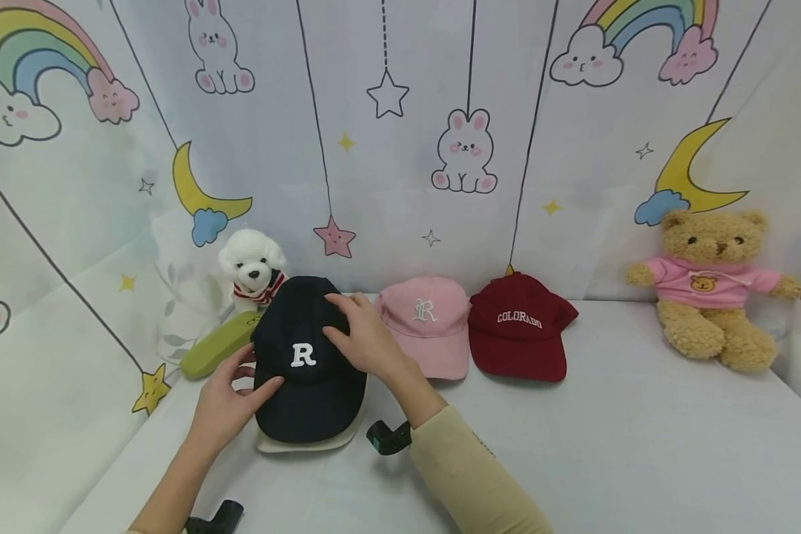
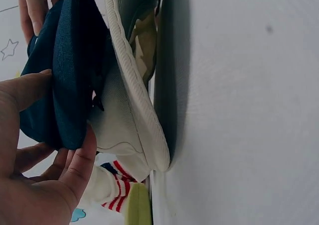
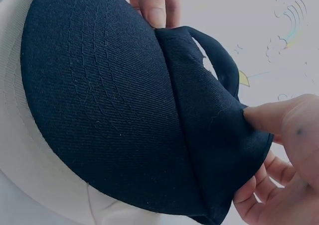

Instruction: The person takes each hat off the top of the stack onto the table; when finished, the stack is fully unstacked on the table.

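A dark navy cap (image 1: 310, 408) with a white letter R sits over a cream cap (image 2: 142, 120), whose rim shows beneath the navy brim. My left hand (image 1: 223, 404) grips the navy cap at its left side, thumb on the front near the brim and fingers behind the edge. With the right hand (image 1: 367, 337) I pinch the crown on its upper right; in the right wrist view, the thumb lies on the dark fabric (image 3: 214, 120) and the fingers curl behind its edge. Most of the cream cap is hidden.
A pink cap (image 1: 423, 345) and a dark red cap (image 1: 517, 334) stand to the right. Behind on the left are a white plush dog (image 1: 252, 259) and a green case (image 1: 220, 346). A teddy bear (image 1: 717, 289) sits far right on the white table (image 1: 627, 445).
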Available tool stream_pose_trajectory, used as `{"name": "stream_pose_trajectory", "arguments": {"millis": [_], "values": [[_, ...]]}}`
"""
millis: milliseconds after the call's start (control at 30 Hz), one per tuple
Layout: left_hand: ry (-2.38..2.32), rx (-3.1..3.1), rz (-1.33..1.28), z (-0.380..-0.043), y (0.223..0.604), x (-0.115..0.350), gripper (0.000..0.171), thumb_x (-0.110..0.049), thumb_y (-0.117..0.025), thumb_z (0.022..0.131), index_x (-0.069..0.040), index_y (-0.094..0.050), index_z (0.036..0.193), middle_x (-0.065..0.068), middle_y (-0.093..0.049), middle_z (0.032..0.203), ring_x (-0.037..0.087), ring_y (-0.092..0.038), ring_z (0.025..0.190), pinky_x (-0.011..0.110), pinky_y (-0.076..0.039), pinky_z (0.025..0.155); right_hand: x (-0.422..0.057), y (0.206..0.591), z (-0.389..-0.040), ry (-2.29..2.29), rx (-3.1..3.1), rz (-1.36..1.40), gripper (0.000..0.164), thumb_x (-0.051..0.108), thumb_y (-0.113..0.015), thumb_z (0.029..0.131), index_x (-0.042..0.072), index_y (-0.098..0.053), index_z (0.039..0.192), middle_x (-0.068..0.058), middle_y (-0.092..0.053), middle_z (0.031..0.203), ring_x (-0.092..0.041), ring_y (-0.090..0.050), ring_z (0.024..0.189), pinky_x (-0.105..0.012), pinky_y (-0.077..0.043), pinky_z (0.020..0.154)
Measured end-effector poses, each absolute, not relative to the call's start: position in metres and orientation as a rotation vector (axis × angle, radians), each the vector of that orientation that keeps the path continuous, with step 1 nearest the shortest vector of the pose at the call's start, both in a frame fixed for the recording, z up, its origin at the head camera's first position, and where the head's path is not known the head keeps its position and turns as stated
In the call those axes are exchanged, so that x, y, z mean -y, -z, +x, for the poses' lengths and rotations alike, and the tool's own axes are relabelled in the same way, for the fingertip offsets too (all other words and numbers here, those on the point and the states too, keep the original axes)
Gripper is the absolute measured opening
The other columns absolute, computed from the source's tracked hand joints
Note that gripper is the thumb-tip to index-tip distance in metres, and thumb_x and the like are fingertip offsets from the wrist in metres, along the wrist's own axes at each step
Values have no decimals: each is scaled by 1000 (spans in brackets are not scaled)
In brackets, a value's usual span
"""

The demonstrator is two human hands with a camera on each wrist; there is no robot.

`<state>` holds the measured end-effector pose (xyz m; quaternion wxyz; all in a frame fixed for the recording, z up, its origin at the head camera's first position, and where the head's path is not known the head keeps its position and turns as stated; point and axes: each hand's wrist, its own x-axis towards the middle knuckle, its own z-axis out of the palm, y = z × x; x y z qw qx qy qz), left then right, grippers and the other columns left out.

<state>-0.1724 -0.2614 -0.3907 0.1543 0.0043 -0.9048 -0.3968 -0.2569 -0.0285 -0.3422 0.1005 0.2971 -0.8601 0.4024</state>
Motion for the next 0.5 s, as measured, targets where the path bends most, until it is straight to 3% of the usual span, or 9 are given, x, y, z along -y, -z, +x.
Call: {"name": "stream_pose_trajectory", "arguments": {"millis": [500], "values": [[1111, 2503, -121, -177, 386, 251, 74, -20, -81, 88, 6, -44, 146, 22, -53, 132, 33, -57, 109, 15, -50, 73, 16, 336, -260, -1186, 2514, 936, 51, 16, -68, 98, 8, -52, 146, -16, -55, 128, -26, -56, 117, -39, -47, 101]]}}
